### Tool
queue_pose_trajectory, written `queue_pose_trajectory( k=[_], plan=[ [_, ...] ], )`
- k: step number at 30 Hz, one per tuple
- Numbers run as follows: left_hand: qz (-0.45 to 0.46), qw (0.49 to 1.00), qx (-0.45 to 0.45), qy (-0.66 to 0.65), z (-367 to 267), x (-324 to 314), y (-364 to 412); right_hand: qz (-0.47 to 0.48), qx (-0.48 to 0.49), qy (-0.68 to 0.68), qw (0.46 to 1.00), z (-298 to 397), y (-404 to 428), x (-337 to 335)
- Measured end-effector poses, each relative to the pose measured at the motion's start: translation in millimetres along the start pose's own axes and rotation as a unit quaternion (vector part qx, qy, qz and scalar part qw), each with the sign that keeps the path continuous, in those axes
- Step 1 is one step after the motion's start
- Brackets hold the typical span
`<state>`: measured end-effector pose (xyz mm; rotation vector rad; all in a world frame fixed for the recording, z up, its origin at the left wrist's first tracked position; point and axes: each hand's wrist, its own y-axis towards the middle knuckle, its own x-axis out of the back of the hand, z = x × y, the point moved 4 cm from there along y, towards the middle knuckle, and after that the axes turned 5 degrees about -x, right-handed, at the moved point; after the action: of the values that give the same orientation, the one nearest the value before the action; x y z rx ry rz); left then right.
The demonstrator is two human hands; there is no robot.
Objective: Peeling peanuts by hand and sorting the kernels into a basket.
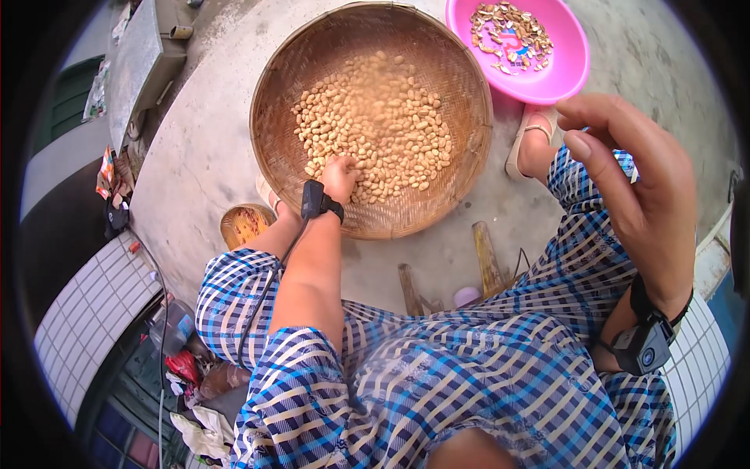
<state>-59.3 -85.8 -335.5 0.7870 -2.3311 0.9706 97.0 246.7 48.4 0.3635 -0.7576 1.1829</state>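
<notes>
A round woven bamboo tray [469, 158] lies before me, with a heap of unshelled peanuts [375, 129] in it. My left hand [340, 177] is over the near left edge of the heap, fingers bent down at the peanuts; whether it holds one cannot be told. My right hand [638, 176] is raised close to the camera on the right, thumb and fingers curled, with a gap between thumb tip and forefinger and nothing visible in it. Beyond it, a pink plastic basin [571, 76] contains peanut shells [515, 38]. A small woven basket [229, 227] holds reddish peanut kernels [252, 223].
My feet in pale shoes flank the bamboo tray. Wooden legs [489, 258] stand near my lap. A black cable [252, 328] runs from the left wrist device [312, 199]. Plastic containers [176, 328] and cloths [202, 431] lie at lower left.
</notes>
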Motion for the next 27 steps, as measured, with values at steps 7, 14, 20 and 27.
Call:
queue_pose_trajectory(
  k=[7, 14, 20, 27],
  plan=[
    [0.019, 0.924, 0.197, -0.327, -55, 57, 28, -0.014, 0.060, -0.072, 0.995, -5, 11, -2],
    [-0.014, 0.839, 0.097, -0.536, -115, 135, 21, 0.012, 0.148, -0.023, 0.989, -1, 33, -39],
    [0.050, 0.776, -0.007, -0.629, -213, 161, -26, 0.024, 0.204, 0.052, 0.977, 6, 50, -58],
    [0.020, 0.687, -0.071, -0.723, -246, 152, -83, 0.177, 0.093, 0.309, 0.930, 23, 55, -95]
  ],
)
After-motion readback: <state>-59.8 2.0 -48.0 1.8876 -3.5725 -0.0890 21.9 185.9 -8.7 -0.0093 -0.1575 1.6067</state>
